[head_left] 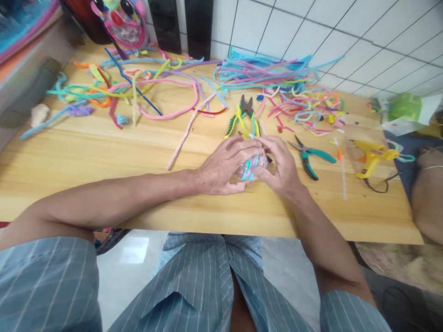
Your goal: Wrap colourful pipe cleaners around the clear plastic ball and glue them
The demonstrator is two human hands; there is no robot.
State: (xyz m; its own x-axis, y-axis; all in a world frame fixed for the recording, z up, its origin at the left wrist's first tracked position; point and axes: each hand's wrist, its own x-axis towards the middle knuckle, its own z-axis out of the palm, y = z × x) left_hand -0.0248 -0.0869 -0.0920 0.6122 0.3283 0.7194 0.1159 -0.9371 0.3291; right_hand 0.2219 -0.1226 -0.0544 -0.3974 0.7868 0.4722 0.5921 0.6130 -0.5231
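Note:
Near the table's front edge, my left hand (230, 166) and my right hand (281, 163) are closed around a small rounded craft piece (249, 167). It shows blue and pink fuzzy strips, with a clear, shiny part at its left and a pale pink, textured part at its right. Fingers cover much of it, so its full shape is hidden. Just beyond my fingertips lie wire cutters (246, 107) with yellow and green handles. To the right of my right hand rest teal-handled needle-nose pliers (311, 157), their jaws apart.
A yellow glue gun (372, 154) and a clear glue stick (344, 179) are on the right. Bundled blue and pink pipe cleaners (266, 71) lie along the tiled wall, with loose ones (166, 117) scattered leftward. A colourful toy-like figure (124, 27) stands back left. Another person's arm (429, 193) shows at right.

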